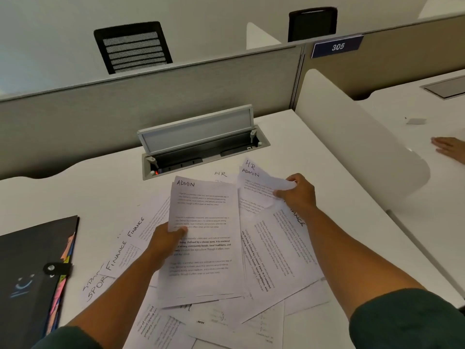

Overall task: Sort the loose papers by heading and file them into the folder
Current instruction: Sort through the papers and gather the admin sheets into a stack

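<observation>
Loose printed papers (261, 250) lie spread over the middle of the white worktop (314, 142), overlapping one another at odd angles, with handwritten headings showing on several. The left hand (167, 238), near the centre of the view, has its grip clamped on the left edge of a sheaf headed ADMIN (203, 238), thumb on top of the page and the other fingers hidden beneath; the sheaf is tilted up off the pile. At about two o'clock from it, the right hand (298, 191) pinches the corner of another ADMIN sheet (256, 183), which lies just under a sheet marked HR (250, 165); that corner is curled up in the grip. A further HR heading (220, 174) shows at twelve o'clock from the held sheaf. Sheets headed FINANCE (125, 244) fan out at nine o'clock, and one reading SPOR (97, 289), its heading partly cut off, lies at eight o'clock. The black folder (30, 280) sits closed at the far nine o'clock edge of the worktop, coloured tabs (63, 278) showing along its right side and a snap strap across them. At twelve o'clock a cable hatch (201, 142) stands open before the partition. Another person's hand (450, 147) rests flat on the neighbouring desk at three o'clock.
</observation>
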Available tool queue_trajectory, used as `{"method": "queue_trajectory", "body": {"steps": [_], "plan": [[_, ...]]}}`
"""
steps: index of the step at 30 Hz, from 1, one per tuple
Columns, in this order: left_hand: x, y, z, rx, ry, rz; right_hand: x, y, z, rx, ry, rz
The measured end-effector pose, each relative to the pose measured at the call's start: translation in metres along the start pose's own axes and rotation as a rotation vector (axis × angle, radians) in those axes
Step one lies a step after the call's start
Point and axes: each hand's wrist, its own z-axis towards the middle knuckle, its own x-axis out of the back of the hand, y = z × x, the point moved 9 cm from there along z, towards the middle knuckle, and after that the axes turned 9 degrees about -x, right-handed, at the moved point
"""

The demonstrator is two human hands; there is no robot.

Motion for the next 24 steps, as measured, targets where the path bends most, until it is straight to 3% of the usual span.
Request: {"method": "queue_trajectory", "body": {"steps": [9, 14, 19, 24], "plan": [[0.01, 0.002, -0.015, -0.023, 0.027, -0.011, 0.02, -0.024, -0.026, 0.186, 0.259, -0.202], [0.016, 0.008, -0.018, -0.047, 0.059, -0.021, 0.012, -0.038, -0.033, 0.227, 0.077, 0.018], [0.027, 0.012, -0.016, -0.069, 0.088, -0.038, 0.028, -0.099, -0.053, 0.382, 0.05, 0.267], [0.039, 0.023, -0.015, -0.126, 0.166, -0.05, 0.049, -0.167, -0.075, 0.593, 0.139, 0.364]]}}
